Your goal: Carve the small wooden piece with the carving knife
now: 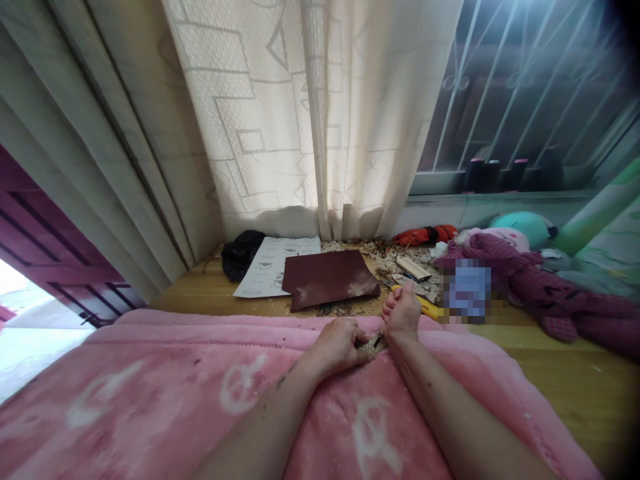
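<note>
Over the edge of a pink patterned blanket (200,380), my left hand (343,345) grips a small pale, rough-textured piece (371,345) between thumb and fingers. My right hand (403,312) is closed right beside it, its fingers curled; whatever they hold, if anything, is too small to make out. A yellow-handled tool (430,308) lies just beyond my right hand, partly hidden by it. Behind it are a light wooden block (413,268) and scattered shavings (360,308). A dark brown sheet (330,277) lies ahead of my left hand, overlapping a printed white paper (263,270).
A black bag (241,257) sits at the back left of the wooden surface (193,288). At the right are a red bundle (425,235), plush toys (545,287) and a blurred-out blue item (469,290). Curtains (265,120) and a barred window stand behind.
</note>
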A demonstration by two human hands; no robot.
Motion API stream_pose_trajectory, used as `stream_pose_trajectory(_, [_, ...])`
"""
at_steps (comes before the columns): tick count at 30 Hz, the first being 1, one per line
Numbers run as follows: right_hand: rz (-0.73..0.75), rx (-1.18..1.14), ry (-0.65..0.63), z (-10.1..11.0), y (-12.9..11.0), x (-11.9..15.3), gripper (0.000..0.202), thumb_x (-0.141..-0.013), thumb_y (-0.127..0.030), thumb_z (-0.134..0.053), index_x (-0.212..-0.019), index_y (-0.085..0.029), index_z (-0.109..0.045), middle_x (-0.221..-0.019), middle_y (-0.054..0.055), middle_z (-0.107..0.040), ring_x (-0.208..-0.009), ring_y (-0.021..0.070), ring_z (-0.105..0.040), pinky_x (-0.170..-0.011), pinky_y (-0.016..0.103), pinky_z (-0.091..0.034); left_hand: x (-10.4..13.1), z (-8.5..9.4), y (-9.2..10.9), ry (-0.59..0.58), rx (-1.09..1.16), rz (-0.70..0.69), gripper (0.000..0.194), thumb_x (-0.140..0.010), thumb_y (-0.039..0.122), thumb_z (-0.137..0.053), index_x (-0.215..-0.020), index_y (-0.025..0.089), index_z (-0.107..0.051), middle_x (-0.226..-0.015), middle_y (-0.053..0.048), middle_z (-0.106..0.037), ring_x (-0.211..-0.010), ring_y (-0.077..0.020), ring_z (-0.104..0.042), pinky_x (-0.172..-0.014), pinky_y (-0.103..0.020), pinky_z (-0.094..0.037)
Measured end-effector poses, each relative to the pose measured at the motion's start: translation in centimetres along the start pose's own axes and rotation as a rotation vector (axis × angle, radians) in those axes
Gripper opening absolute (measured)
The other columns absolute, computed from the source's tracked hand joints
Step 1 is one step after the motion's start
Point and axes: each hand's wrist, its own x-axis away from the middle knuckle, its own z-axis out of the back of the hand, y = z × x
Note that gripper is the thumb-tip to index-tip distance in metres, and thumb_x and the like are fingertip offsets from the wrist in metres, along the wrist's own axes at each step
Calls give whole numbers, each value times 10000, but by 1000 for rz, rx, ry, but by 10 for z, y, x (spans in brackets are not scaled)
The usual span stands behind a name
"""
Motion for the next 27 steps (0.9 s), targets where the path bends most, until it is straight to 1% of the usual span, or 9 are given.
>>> stream_pose_trajectory(2, [-30, -23, -32, 0, -1, 0, 438, -766, -595, -424, -589, -216, -292, -361, -115, -211, -273, 49, -134, -260, 153, -107, 0, 0, 0, 6, 7, -7, 136, -656, 285, -597, -668, 157, -642, -619, 20, -512, -568, -97, -416, -527, -221, -240])
stream_pose_trajectory(4, [-67, -52, -91, -1, -2, 0, 444, -760, -594, -440, -583, -214, -292, -366, -115, -205, -281, 47, -119, -259, 150, -96, 0, 0, 0, 14, 8, -17, 127, -653, 274, -597, -653, 153, -633, -613, 25, -502, -560, -90, -410, -525, -221, -236])
stream_pose_trajectory(11, [-181, -93, -403, -6, -7, 4, 446, -768, -574, -456, -565, -208, -303, -377, -111, -177, -310, 48, -76, -258, 139, -81, 1, 1, 1, 2, 16, -12, 106, -641, 268, -601, -658, 167, -623, -629, 24, -499, -562, -94, -407, -518, -215, -244])
stream_pose_trajectory(14, [-214, -85, -488, -8, -8, 5, 444, -779, -562, -448, -557, -207, -301, -382, -110, -167, -318, 48, -67, -261, 136, -78, 1, 2, 2, 6, 12, -10, 105, -642, 271, -600, -654, 169, -622, -628, 21, -499, -563, -96, -406, -521, -214, -249])
stream_pose_trajectory(20, [-313, -61, -557, -12, -8, 4, 439, -790, -544, -434, -550, -206, -290, -374, -110, -165, -324, 45, -50, -267, 129, -69, 1, 2, 3, 15, 15, -13, 95, -638, 261, -601, -653, 169, -621, -634, 20, -508, -572, -98, -412, -521, -214, -252])
stream_pose_trajectory(23, [-339, -52, -593, -13, -7, 2, 431, -787, -538, -444, -556, -207, -292, -372, -115, -164, -323, 43, -43, -269, 128, -63, 1, 2, 3, 9, 8, -6, 93, -637, 256, -603, -655, 167, -621, -637, 21, -513, -575, -100, -415, -525, -214, -257])
stream_pose_trajectory(25, [-333, -44, -580, -14, -6, 2, 435, -781, -547, -448, -559, -207, -292, -371, -115, -169, -321, 42, -47, -269, 130, -63, 1, 2, 3, 1, 6, -1, 96, -637, 259, -604, -660, 168, -626, -635, 20, -514, -577, -102, -417, -525, -213, -257])
stream_pose_trajectory(27, [-310, -34, -523, -13, -6, 2, 445, -775, -565, -446, -560, -208, -289, -370, -115, -174, -316, 42, -56, -267, 133, -66, 1, 1, 2, 5, 5, 0, 102, -638, 261, -603, -678, 173, -639, -636, 17, -516, -581, -104, -418, -524, -211, -256])
